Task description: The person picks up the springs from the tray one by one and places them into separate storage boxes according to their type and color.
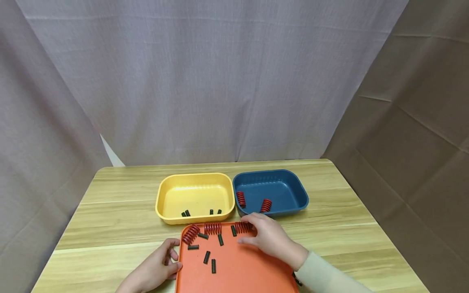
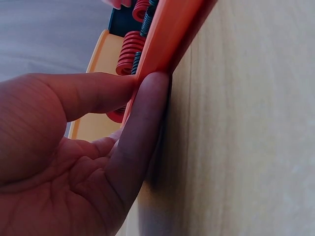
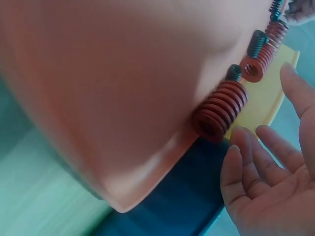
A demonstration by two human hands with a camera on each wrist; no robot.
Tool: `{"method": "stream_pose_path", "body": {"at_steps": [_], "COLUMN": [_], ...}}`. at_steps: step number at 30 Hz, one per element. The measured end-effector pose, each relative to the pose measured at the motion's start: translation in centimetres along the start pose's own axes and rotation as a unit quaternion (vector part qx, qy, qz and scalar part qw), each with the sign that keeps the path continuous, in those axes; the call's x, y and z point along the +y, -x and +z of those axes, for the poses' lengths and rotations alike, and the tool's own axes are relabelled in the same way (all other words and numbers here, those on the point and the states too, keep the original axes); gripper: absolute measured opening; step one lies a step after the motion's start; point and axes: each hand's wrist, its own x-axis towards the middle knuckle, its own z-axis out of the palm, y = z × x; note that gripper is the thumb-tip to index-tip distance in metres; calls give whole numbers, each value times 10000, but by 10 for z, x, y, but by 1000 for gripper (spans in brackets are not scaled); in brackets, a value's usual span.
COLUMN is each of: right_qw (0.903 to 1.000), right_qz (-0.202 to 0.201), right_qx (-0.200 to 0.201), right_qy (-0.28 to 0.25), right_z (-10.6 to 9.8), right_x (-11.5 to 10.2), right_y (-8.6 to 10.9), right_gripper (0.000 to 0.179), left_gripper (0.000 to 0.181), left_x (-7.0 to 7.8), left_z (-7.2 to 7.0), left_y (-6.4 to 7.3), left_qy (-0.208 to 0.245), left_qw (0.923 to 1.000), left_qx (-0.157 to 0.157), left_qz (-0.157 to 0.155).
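Note:
My left hand [image 1: 155,264] grips the left edge of an orange tray [image 1: 253,272], its thumb and a finger pinching the rim in the left wrist view. Over the tray's far right part is my right hand [image 1: 272,240], fingers spread and holding nothing. A thick red coil spring [image 3: 221,109] lies just beside its fingertips in the right wrist view. Two more red springs, a middle one [image 1: 213,228] and a left one [image 1: 191,234], lie along the far rim. Several small dark springs [image 1: 213,266] are scattered between them and toward the tray's middle.
Beyond the tray stands a yellow bin [image 1: 198,199] with several small dark springs inside. Touching its right side is a blue bin [image 1: 282,191] holding two red springs. Both stand on a wooden table [image 1: 110,211], with a grey curtain [image 1: 220,81] behind.

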Motion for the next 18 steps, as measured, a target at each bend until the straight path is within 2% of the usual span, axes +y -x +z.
{"method": "stream_pose_path", "body": {"at_steps": [18], "right_qw": [9993], "right_qz": [-203], "right_qx": [-186], "right_qy": [241], "right_z": [7], "right_x": [2], "right_y": [2], "right_gripper": [57], "left_gripper": [53], "left_x": [-2], "left_z": [0], "left_y": [-1], "left_qy": [-14], "left_qw": [10000], "left_qx": [2], "left_qz": [24]}}
